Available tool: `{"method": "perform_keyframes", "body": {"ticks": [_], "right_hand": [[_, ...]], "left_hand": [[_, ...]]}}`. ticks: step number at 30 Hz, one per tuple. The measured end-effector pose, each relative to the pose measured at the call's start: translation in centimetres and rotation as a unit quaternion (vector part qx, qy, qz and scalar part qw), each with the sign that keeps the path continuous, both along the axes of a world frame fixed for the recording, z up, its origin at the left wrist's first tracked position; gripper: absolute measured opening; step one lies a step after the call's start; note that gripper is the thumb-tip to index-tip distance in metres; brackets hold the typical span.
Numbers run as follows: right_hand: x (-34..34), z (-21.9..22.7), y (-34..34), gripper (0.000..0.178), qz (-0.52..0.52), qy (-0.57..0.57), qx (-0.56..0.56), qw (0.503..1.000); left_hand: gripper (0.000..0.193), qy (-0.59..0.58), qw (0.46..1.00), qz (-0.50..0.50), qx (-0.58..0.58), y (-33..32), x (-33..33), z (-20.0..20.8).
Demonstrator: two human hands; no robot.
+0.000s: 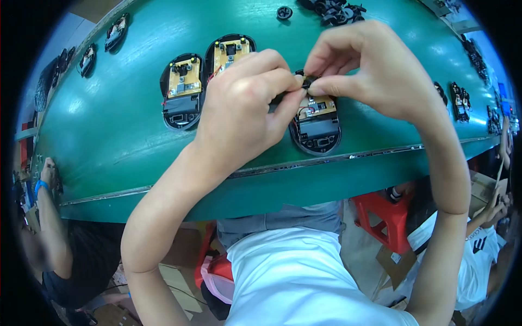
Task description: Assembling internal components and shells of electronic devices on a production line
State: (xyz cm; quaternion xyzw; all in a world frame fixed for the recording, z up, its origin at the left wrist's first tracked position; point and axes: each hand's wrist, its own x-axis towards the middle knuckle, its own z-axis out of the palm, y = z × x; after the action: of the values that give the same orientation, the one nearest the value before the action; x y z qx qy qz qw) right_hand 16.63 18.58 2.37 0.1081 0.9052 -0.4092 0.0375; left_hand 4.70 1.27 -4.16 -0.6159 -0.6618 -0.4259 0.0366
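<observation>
Right in front of me lies an opened computer mouse base [317, 129] with a tan circuit board and a black battery compartment. Over its far end, my left hand [247, 100] and my right hand [375, 70] meet, thumbs and forefingers pinched together. Between the fingertips is a small black part [308, 82], perhaps a scroll wheel, mostly covered by the fingers. To the left of my hands sit two more open mouse bases; one [182, 89] is in full view, and the other [230, 48] is partly behind my left hand.
A loose black wheel [284, 13] and a heap of small black parts [337, 11] lie at the far side of the green table [125, 130]. More mouse units [116, 32] stand far left and right. Co-workers sit on both sides; a red stool [385, 220] is below the edge.
</observation>
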Motion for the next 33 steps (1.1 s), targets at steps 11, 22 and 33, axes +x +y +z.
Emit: {"method": "perform_keyframes", "body": {"ticks": [11, 22, 33], "right_hand": [[-1.6, 0.1, 2.1, 0.019, 0.101, -0.006, 0.022, 0.995], [4.1, -3.2, -1.1, 0.028, -0.088, 0.306, 0.191, 0.929], [4.1, -1.8, 4.4, 0.024, -0.163, 0.15, 0.269, 0.937]], "left_hand": [[0.013, 0.004, 1.0, -0.008, -0.008, 0.3, 0.8, -0.1], [0.024, 0.073, 0.997, 0.001, 0.027, -0.8, 0.5, 0.7], [0.019, -0.021, 0.995, 0.069, -0.071, -3.5, -7.3, 2.9]]}}
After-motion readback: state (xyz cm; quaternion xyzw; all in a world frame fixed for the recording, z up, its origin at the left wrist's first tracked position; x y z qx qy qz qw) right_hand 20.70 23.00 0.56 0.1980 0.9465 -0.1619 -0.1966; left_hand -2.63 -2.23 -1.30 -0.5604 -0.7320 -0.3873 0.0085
